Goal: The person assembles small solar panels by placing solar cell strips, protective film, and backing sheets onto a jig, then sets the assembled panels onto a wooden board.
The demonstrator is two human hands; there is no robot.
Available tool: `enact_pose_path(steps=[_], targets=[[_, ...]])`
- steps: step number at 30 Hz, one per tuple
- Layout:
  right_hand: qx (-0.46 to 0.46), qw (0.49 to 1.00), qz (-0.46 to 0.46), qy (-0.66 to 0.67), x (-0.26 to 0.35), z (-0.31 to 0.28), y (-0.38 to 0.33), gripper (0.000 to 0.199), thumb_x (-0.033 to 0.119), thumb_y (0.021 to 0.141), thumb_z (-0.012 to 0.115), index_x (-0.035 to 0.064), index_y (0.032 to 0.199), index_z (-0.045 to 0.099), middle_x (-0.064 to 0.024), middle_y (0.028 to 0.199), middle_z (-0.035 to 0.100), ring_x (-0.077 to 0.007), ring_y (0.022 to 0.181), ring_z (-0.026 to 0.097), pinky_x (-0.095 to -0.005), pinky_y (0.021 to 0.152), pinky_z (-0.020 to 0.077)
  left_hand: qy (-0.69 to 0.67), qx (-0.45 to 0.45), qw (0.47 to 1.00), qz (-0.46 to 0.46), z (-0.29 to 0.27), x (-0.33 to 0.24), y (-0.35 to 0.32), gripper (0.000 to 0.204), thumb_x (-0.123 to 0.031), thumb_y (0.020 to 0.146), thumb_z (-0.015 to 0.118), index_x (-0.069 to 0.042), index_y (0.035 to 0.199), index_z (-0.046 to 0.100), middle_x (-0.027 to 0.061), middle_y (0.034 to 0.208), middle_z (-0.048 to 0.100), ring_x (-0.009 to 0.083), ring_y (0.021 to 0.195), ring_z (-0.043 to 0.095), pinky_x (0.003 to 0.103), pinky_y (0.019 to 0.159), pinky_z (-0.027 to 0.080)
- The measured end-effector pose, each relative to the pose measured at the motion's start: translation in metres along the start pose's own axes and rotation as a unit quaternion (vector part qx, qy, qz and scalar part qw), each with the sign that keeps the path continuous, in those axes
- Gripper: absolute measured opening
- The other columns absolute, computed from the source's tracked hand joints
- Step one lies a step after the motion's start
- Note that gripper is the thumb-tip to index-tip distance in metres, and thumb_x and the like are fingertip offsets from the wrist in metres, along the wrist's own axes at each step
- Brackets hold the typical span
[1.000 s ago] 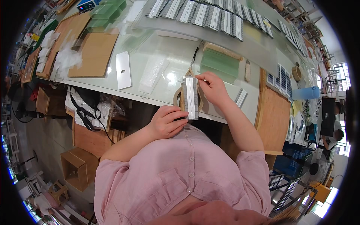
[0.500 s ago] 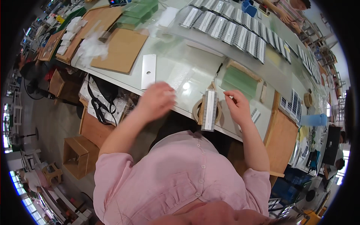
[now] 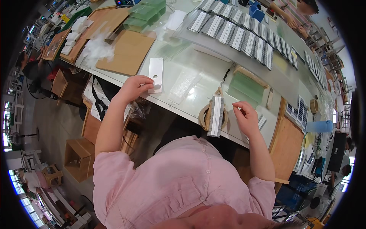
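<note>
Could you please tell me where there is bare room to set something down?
Bare tabletop lies between the pale translucent sheet and the green panes beyond the right hand; a narrower gap separates that sheet from the white plate. The far side is crowded with rows of striped panels, the left with cardboard and film.

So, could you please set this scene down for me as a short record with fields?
Left hand: fingertips at the near end of the white plate, which has a round hole
Right hand: right of the striped panel, apart from it; any grip unclear
Striped panel: over a tan ring, at the table's near edge
Between plate and panel: clear sheet
Left of plate: cardboard
Far side: rows of similar panels
Upper right: another person's arms
</note>
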State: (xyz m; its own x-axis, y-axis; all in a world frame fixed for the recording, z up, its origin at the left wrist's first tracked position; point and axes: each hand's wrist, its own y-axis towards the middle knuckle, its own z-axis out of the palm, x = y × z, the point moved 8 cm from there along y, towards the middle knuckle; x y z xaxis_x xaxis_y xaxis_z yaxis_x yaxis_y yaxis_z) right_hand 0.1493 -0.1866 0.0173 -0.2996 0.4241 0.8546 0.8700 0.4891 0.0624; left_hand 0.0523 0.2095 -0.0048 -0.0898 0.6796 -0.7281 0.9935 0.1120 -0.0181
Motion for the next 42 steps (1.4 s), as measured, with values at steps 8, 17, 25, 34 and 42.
enact_pose_path(steps=[8,17,25,34,42], targets=[[-0.028,0.999,0.003,0.034,0.000,-0.006,-0.006,0.013,0.006,0.086,0.060,0.0027,0.097,0.065,-0.0035,0.092,0.061,-0.0087,0.066,0.051,-0.0216,0.061,0.0429,-0.485,-0.439,0.756,-0.015,-0.035,0.009,-0.025,0.011,-0.010,0.093,0.055,-0.001,0.098,0.059,0.0065,0.096,0.060,0.0145,0.086,0.060,0.032,0.067,0.057],[0.138,0.873,0.194,0.425,0.051,0.054,-0.027,0.027,0.015,0.091,0.062,0.0053,0.116,0.060,0.0001,0.088,0.065,-0.0043,0.059,0.052,-0.0182,0.051,0.0396,-0.052,-0.134,0.855,0.498,0.065,-0.213,-0.052,0.026,0.001,0.070,0.073,-0.003,0.093,0.063,0.0109,0.094,0.063,0.0327,0.093,0.063,0.038,0.077,0.053],[0.066,0.889,0.222,0.394,0.026,0.046,-0.043,0.015,0.012,0.091,0.061,0.0007,0.101,0.060,0.0016,0.069,0.056,-0.0037,0.052,0.049,-0.0180,0.045,0.0365,-0.349,-0.070,0.934,0.033,0.116,-0.155,0.007,0.031,-0.018,0.086,0.063,-0.001,0.111,0.057,0.0091,0.106,0.058,0.0149,0.083,0.058,0.025,0.071,0.046],[0.003,0.916,0.243,0.318,-0.004,0.050,-0.078,0.047,0.005,0.082,0.068,-0.0005,0.123,0.045,0.0006,0.071,0.058,-0.0039,0.056,0.051,-0.0177,0.048,0.0394,-0.243,0.072,0.965,-0.063,0.158,-0.140,0.009,0.026,-0.026,0.083,0.069,0.000,0.081,0.066,0.0005,0.063,0.057,0.0074,0.058,0.050,0.024,0.055,0.042],[-0.012,0.926,0.249,0.284,-0.005,0.049,-0.082,0.048,0.003,0.080,0.071,-0.0004,0.121,0.046,0.0021,0.065,0.055,-0.0021,0.055,0.047,-0.0172,0.051,0.0364,-0.182,0.074,0.977,-0.086,0.160,-0.140,0.003,0.020,-0.019,0.082,0.071,-0.001,0.077,0.064,-0.0042,0.059,0.051,0.0035,0.055,0.046,0.021,0.051,0.040]])
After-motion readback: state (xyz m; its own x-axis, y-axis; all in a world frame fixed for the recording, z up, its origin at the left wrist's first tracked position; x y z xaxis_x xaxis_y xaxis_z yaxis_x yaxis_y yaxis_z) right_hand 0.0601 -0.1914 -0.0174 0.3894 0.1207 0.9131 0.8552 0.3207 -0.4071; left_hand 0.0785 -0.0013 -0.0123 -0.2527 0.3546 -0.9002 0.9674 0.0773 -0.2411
